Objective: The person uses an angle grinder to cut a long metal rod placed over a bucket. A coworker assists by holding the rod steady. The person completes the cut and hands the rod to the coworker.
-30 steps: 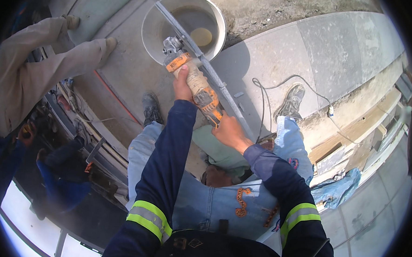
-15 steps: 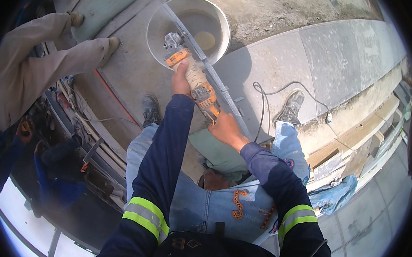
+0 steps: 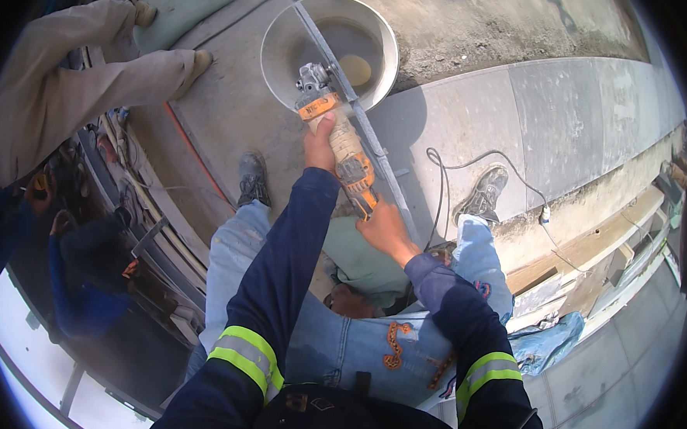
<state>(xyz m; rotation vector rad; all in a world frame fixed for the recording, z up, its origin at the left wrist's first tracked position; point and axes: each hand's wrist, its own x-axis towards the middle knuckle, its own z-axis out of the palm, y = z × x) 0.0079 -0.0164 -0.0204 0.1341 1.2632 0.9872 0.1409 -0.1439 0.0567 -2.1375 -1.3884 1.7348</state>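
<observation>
An orange-and-grey angle grinder (image 3: 348, 154), coated in pale dust, is held in both hands. My left hand (image 3: 321, 145) wraps its body just behind the metal head, thumb on top. Around the rear handle my right hand (image 3: 387, 231) is closed. The grinder's head (image 3: 313, 78) lies against the left side of a long, narrow grey strip (image 3: 367, 126), which slants from between my legs across a pale bucket (image 3: 392, 50). The disc is hidden. Under the strip's near end, a greenish cloth-like thing (image 3: 368, 255) lies between my legs.
A dark cable (image 3: 493, 154) loops over grey slabs (image 3: 563, 109) at the right. Another person's trousered legs (image 3: 125, 83) stand at the left, near stacked long pieces and tools. Boards (image 3: 590, 251) and a blue plastic sheet (image 3: 546, 342) are at the lower right.
The whole view has shifted, placing the bucket and strip farther right in the picture. Both hands keep their grip, and the grinder stays along the strip.
</observation>
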